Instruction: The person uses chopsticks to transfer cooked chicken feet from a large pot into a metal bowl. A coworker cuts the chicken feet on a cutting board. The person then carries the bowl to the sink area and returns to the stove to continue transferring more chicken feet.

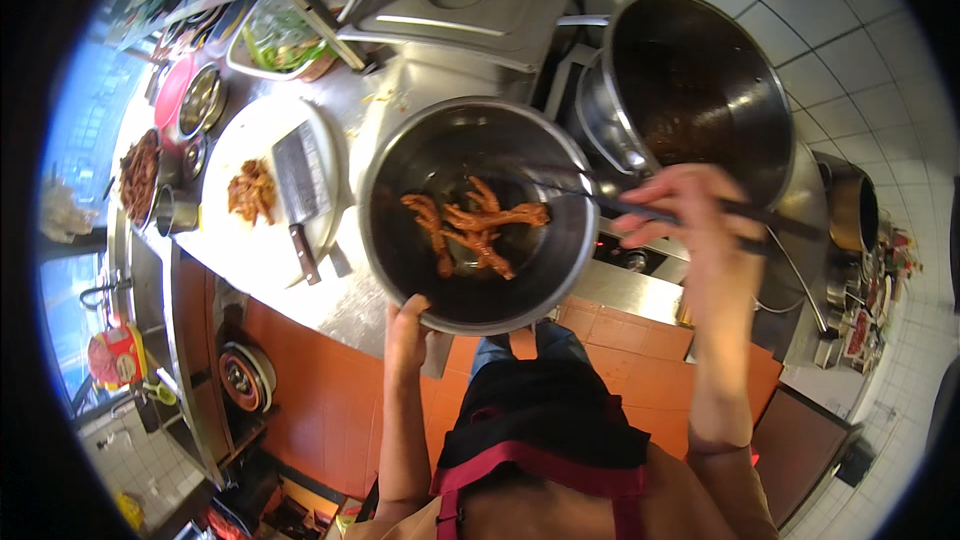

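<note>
My left hand (407,330) grips the near rim of a wide stainless steel bowl (390,270), thumb over the edge. Several reddish-brown cooked chicken feet (484,223) lie on the bowl's bottom. Dark chopsticks (622,204) are held in my right hand (694,214), which is blurred, to the right of the bowl. Their tips reach over the bowl's right side, but whether they touch the food I cannot tell. Beyond my right hand stands a large metal pot (626,90), tilted, with dark brown liquid (690,127) inside.
A white round cutting board (240,127) at the left carries a cleaver (302,172) and a pile of chopped brown food (251,191). Behind are a lidded steel pan (457,0) and a white tub of greens (289,34). A bowl of brown strips (140,176) stands far left.
</note>
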Available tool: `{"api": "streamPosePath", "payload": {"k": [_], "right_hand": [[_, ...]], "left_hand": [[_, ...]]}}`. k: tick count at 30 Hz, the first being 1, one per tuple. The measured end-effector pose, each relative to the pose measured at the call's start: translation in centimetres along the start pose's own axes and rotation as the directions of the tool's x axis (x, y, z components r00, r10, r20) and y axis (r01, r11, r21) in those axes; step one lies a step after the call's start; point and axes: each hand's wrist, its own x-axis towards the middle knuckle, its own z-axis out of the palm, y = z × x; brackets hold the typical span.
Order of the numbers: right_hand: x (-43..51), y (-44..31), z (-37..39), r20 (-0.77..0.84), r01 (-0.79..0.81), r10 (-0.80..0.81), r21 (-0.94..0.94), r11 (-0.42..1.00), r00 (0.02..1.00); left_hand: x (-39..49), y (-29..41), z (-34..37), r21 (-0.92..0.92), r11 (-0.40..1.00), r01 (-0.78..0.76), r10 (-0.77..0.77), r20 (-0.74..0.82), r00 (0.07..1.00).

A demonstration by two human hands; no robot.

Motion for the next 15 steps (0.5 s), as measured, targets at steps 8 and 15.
{"api": "streamPosePath", "payload": {"k": [8,15], "right_hand": [[9.4,-2.2,-14.3,-0.159,-0.007,-0.025,-0.2,0.98,0.987],[16.5,7.3,-12.9,0.041,-0.145,0.17,-0.349,0.926,0.985]], "left_hand": [[1.9,-0.7,-1.5,0.001,1.0,-0.009,0.009,0.051,0.999],[1.8,0.3,-0.1,0.103,0.995,0.014,-0.014,-0.01,1.0]]}}
